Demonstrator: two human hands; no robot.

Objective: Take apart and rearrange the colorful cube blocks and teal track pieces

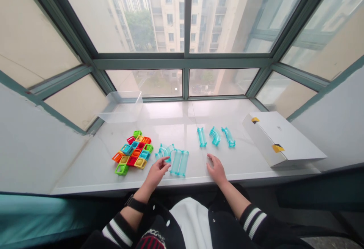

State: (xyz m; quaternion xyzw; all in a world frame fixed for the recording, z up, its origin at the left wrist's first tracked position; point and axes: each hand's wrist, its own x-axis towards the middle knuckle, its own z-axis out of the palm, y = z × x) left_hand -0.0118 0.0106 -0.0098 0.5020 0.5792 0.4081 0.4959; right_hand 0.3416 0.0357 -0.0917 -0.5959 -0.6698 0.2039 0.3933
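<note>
My left hand [157, 171] hovers at the near side of some clear turquoise curved track pieces [168, 149], its thumb and fingers apart. Its fingertips overlap the curved pieces in view; I cannot tell whether they touch. Just right of it lie clear turquoise straight track pieces [179, 162], side by side. My right hand [217, 169] rests on the white sill with loosely bent fingers and nothing in it. Beyond that hand lie a straight track piece [201, 137], a curved track piece [215, 137] and a wavy track piece [228, 137], spaced apart in a row.
Several coloured square blocks [136, 152] form a patch on the left of the sill [227, 112]. Behind them stands a clear plastic bin [122, 108]. A white box [284, 137] with yellow-and-black tabs is at the right. Windows border the far side.
</note>
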